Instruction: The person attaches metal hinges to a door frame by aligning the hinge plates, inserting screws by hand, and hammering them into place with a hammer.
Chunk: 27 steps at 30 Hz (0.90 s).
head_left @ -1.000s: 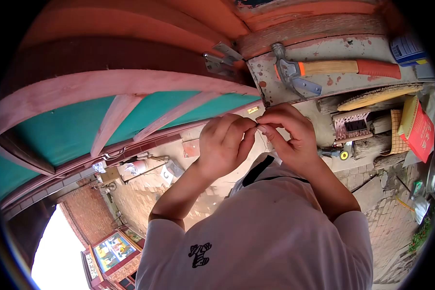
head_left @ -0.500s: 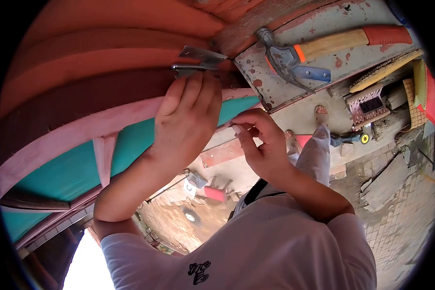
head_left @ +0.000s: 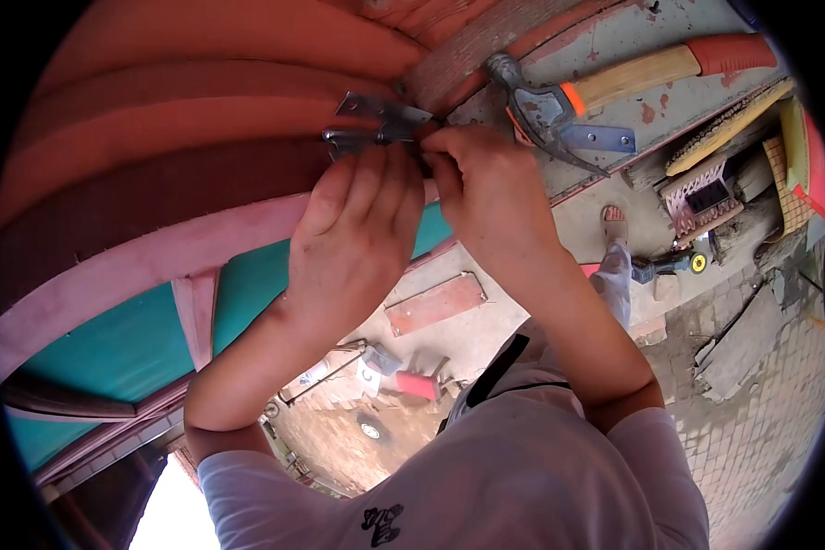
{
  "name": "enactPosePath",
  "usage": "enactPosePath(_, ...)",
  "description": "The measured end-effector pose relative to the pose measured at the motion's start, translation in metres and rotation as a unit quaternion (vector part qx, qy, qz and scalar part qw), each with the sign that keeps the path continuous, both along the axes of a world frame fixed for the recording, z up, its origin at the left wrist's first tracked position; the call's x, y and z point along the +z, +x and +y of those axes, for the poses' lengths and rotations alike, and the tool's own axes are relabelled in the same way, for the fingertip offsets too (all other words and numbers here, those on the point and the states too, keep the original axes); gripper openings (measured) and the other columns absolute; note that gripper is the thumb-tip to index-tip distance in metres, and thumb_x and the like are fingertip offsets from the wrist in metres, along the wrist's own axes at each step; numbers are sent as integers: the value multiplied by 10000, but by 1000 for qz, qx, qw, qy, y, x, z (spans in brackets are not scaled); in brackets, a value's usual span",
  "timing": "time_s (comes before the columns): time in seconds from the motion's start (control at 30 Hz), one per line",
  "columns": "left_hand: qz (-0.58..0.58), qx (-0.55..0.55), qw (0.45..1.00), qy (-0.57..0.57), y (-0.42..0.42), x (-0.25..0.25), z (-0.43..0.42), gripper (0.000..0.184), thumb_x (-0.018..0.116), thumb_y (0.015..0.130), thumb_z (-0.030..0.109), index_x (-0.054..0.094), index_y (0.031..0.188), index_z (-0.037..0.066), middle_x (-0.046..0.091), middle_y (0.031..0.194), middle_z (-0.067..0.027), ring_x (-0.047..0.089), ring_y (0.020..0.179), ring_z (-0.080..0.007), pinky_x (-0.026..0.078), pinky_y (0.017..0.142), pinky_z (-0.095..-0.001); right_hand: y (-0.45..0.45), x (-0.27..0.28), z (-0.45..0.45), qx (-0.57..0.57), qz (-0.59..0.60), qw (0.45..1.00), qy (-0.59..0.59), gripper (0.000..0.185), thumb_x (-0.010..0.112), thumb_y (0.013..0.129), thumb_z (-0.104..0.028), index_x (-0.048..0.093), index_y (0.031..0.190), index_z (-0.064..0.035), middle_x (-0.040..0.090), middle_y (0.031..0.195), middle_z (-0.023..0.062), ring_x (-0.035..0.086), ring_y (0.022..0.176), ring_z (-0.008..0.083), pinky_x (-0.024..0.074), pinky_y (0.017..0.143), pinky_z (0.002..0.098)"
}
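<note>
A metal door hinge [head_left: 365, 106] sits at the corner of the dark red wooden frame [head_left: 202, 170], one leaf standing up and the barrel facing out. My left hand [head_left: 350, 220] has its fingers pressed together over the hinge's lower leaf, holding it against the wood. Beside it, my right hand [head_left: 497, 188] is closed in a pinch at the hinge's right end. Whatever lies between that thumb and finger is too small or hidden to make out.
A claw hammer [head_left: 632, 82] lies on the paint-spotted ledge [head_left: 665, 101], over a blue metal plate [head_left: 614, 138]. Below are an angle grinder [head_left: 665, 264], a pink crate-like object [head_left: 701, 202] and a reddish board [head_left: 435, 304] on the ground. Teal panels [head_left: 124, 325] fill the frame.
My right hand has moved up from below the frame to the hinge's right end, still pinching. My left hand stays on the hinge.
</note>
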<state>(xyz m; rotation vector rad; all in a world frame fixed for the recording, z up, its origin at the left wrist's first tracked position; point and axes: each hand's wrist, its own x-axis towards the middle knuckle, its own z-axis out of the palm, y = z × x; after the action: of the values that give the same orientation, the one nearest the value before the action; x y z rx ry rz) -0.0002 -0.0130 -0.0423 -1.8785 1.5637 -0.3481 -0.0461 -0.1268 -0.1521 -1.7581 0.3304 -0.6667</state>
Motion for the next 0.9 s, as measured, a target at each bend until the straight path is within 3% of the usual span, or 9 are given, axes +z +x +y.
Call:
enactPosePath(0.3,2,13,1000,11,-1,1,-1,403,552,772,150,624,1150,28,596,1254,-81,522,1193,-206,322,1030,-374,4,1,-8,34,10,999,26,119,627,818,31,667,928,13,670,876,175,666,713,317,533,650,362)
enactPosePath(0.33,4,17,1000,9,0,1,-1,397,554,772,152,626,1142,28,596,1251,-84,523,1190,-204,319,1029,-377,4,1,-8,36,1,998,43,113,626,814,10,660,922,3,661,872,175,655,738,335,526,663,391)
enactPosePath(0.4,65,3,996,-53,0,0,-1,392,572,755,159,632,1120,30,617,1181,-84,558,1115,-203,358,984,-375,0,-1,-6,40,-18,996,75,106,624,808,-30,647,910,-17,642,864,176,633,786,371,510,689,450)
enactPosePath(0.43,96,-2,992,-84,-1,-2,1,389,581,746,163,634,1109,31,627,1146,-84,576,1077,-202,378,962,-374,0,-1,-6,38,-20,997,58,112,630,814,-12,654,924,-7,656,877,170,647,780,352,519,687,421)
enactPosePath(0.53,259,16,951,-169,-23,-2,6,310,633,745,71,631,1050,21,649,1005,-95,623,907,-235,457,828,-374,0,-2,-7,37,-21,999,25,127,645,829,21,671,953,12,686,908,158,676,775,312,538,685,362)
enactPosePath(0.63,364,209,875,-244,-33,-39,17,232,625,750,20,649,980,12,638,883,-100,626,818,-264,509,763,-361,2,-2,-8,42,-15,999,25,131,651,833,11,673,962,7,690,922,157,680,794,308,538,688,355)
enactPosePath(0.67,375,234,847,-295,-32,-50,18,211,626,800,-33,645,1009,-17,666,913,-140,650,801,-302,533,684,-369,2,-2,-9,44,-13,999,24,135,651,834,10,674,967,5,692,926,157,681,794,306,539,687,351)
enactPosePath(0.8,342,319,753,-462,-33,-78,9,137,622,875,2,670,1002,-10,695,932,-164,675,818,-334,540,700,-388,2,0,-10,62,6,997,55,133,623,826,-25,666,951,-31,676,916,145,653,813,339,528,721,410)
enactPosePath(0.9,332,326,737,-490,-34,-82,8,131,602,906,30,668,1008,-19,700,887,-170,681,763,-290,525,676,-350,3,-2,-10,69,-9,996,50,131,627,825,-23,668,949,-32,678,906,141,656,804,335,528,722,405)
